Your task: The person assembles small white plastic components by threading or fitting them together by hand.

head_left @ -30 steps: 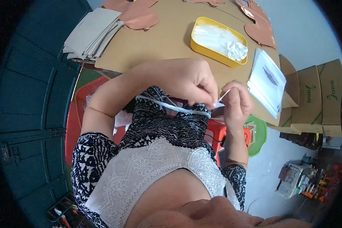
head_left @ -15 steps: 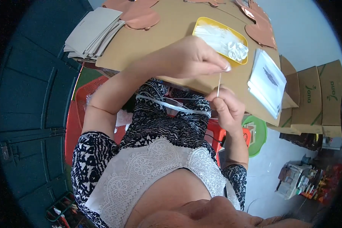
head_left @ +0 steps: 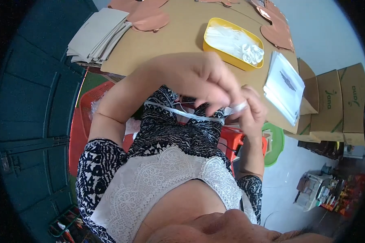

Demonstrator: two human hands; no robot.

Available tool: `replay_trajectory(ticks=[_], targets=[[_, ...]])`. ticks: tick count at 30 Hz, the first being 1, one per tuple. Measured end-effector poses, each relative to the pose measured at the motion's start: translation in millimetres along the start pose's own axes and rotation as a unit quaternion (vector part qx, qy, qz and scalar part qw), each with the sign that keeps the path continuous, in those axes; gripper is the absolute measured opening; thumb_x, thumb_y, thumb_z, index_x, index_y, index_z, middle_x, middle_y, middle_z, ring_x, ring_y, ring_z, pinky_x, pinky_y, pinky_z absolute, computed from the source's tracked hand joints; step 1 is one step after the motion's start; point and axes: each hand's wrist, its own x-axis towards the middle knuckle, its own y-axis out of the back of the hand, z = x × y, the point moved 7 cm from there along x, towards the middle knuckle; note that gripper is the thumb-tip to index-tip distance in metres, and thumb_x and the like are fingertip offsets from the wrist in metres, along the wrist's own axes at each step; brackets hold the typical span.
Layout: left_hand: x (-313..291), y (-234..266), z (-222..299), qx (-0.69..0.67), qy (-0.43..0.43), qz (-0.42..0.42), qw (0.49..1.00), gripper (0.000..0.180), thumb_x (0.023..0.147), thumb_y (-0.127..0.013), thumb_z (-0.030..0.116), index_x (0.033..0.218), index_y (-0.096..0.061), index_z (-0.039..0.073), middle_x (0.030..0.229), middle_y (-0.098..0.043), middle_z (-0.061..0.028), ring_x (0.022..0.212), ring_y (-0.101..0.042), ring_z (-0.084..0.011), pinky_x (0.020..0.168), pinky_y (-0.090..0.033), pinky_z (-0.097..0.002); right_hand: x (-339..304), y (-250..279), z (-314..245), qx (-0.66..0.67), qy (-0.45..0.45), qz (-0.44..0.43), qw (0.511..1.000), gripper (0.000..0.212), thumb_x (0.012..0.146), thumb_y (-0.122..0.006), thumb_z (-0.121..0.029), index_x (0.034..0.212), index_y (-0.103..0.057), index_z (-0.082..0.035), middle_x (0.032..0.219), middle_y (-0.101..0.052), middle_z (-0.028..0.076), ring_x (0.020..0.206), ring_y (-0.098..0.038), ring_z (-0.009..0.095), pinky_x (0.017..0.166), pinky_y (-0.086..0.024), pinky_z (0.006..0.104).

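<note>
Left hand (head_left: 200, 83) and right hand (head_left: 251, 111) meet just below yellow tray (head_left: 232, 42), both grips pinched on small clear plastic strip (head_left: 239, 107). Tray sits on brown worktop (head_left: 166, 44). Flat white packets (head_left: 286, 91) right of tray; grey card stack (head_left: 97, 34) far left; brown boxes (head_left: 338, 103) beyond packets.

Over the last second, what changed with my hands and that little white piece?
The left hand reached out to the yellow tray, then came back to the right hand, which now pinches a small clear ring. The tray, grey card stack and white packets stayed put.
</note>
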Motion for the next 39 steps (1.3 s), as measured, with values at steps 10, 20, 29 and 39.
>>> replay_trajectory(ticks=[10, 20, 29, 39], targets=[[4, 2, -2, 0.046, 0.005, 0.012, 0.999, 0.027, 0.081, -0.062, 0.004, 0.107, -0.063, -0.001, 0.08, -0.065, -0.0056, 0.059, -0.055, -0.0072, 0.053, -0.044, -0.0233, -6, -4, 0, 0.014, 0.013, -0.03, 0.999, 0.02, 0.09, -0.054, -0.014, 0.083, -0.06, 0.003, 0.075, -0.054, 0.006, 0.061, -0.049, 0.011, 0.056, -0.038, 0.0241], [2, 17, -9, 0.039, 0.014, 0.114, 0.993, 0.029, 0.082, -0.06, 0.001, 0.11, -0.064, 0.0, 0.076, -0.065, -0.0028, 0.062, -0.056, -0.0047, 0.053, -0.043, -0.0211, -4, -9, -5, 0.05, 0.023, -0.057, 0.997, 0.022, 0.091, -0.055, -0.017, 0.083, -0.06, 0.003, 0.074, -0.053, 0.005, 0.06, -0.047, 0.01, 0.055, -0.037, 0.0233], [2, 20, -9, 0.099, 0.003, 0.142, 0.985, 0.015, 0.084, -0.059, 0.007, 0.095, -0.068, 0.002, 0.079, -0.065, -0.0034, 0.06, -0.054, -0.003, 0.053, -0.041, -0.0202, -5, -11, -6, 0.053, 0.034, -0.054, 0.997, 0.022, 0.09, -0.054, -0.015, 0.08, -0.06, 0.003, 0.074, -0.054, 0.005, 0.06, -0.047, 0.011, 0.054, -0.036, 0.0236], [-2, 17, -16, 0.201, 0.024, 0.129, 0.971, 0.019, 0.083, -0.061, 0.008, 0.099, -0.067, 0.001, 0.078, -0.065, -0.0064, 0.061, -0.056, -0.009, 0.054, -0.042, -0.0219, -3, -9, -7, 0.068, 0.063, -0.04, 0.995, 0.019, 0.091, -0.054, -0.013, 0.082, -0.063, 0.002, 0.072, -0.055, 0.005, 0.061, -0.048, 0.012, 0.054, -0.037, 0.0261]])
